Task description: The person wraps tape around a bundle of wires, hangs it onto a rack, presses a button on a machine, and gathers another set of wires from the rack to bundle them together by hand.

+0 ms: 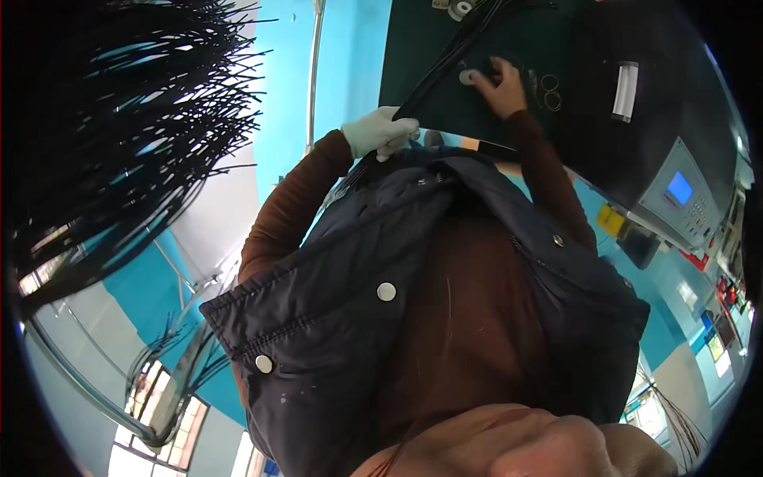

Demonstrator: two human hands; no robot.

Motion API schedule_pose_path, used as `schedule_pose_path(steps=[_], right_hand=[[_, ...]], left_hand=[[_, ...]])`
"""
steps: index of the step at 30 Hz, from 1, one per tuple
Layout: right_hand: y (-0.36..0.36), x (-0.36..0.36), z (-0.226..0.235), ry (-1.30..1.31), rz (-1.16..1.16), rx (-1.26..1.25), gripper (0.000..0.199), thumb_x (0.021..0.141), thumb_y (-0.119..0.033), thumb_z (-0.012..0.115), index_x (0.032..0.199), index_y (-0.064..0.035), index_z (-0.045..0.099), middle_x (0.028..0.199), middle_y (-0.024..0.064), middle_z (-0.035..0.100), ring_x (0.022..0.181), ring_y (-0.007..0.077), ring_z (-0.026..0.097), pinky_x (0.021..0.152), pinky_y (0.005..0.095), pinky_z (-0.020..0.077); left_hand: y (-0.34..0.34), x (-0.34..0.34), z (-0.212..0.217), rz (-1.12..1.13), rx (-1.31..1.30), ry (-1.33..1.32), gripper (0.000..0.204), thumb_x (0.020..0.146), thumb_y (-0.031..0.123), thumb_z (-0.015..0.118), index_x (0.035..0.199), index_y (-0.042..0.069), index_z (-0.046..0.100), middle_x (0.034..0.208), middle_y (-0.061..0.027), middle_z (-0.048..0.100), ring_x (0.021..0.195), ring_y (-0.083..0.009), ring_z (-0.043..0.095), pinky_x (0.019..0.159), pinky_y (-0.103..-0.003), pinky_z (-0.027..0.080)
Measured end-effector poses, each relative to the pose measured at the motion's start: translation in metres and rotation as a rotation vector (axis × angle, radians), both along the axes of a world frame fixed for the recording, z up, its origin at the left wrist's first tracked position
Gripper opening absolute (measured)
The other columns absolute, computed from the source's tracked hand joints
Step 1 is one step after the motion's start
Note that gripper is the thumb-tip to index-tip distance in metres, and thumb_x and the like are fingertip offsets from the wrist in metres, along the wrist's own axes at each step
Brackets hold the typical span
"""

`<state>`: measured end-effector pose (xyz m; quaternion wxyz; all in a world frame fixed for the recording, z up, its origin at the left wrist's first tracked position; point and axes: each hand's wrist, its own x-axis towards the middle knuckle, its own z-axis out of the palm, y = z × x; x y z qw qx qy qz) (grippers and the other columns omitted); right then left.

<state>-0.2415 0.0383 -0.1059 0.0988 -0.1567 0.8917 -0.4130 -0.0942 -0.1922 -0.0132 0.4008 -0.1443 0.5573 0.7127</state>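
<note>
My left hand (380,133), in a white glove, is closed around a bundle of long black wires (441,70) near the front edge of the dark green table. The bundle slants up and away to the right across the tabletop, and its lower end passes beside my jacket. Bare, my right hand (504,92) is over the table to the right of the bundle. Its thumb tip meets a small white roll (466,78), while the index finger stands apart from the thumb. I cannot tell whether the thumb presses on the roll.
Thin rings (551,91) lie right of my right hand. A larger white roll (460,9) sits at the table's far edge. On the right stands a dark machine with a control panel (683,191). Many black wires (183,103) hang at the left beside a metal pole (313,75).
</note>
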Motion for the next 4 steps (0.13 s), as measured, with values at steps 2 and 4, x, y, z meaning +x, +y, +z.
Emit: schedule_pose_path(steps=[2, 4], right_hand=[[-0.008, 0.016, -0.003, 0.087, 0.029, 0.084, 0.051, 0.074, -0.037, 0.069, 0.110, -0.0046, 0.053, 0.106, 0.0137, 0.053, 0.092, 0.0263, 0.056, 0.079, 0.0366, 0.0460], [-0.013, 0.022, -0.006, 0.045, 0.098, 0.103, 0.048, 0.077, -0.035, 0.065, 0.115, -0.0084, 0.052, 0.110, 0.0116, 0.051, 0.100, 0.0308, 0.052, 0.085, 0.0399, 0.0441]], left_hand=[[-0.003, -0.011, -0.001, -0.088, -0.020, 0.033, 0.032, 0.086, 0.031, 0.049, 0.070, 0.003, 0.047, 0.045, -0.0010, 0.038, 0.036, -0.0101, 0.038, 0.037, -0.025, 0.034], [-0.005, -0.018, -0.002, -0.097, -0.061, 0.071, 0.033, 0.084, 0.032, 0.051, 0.080, 0.000, 0.054, 0.046, -0.0016, 0.043, 0.036, -0.0110, 0.039, 0.039, -0.025, 0.038]])
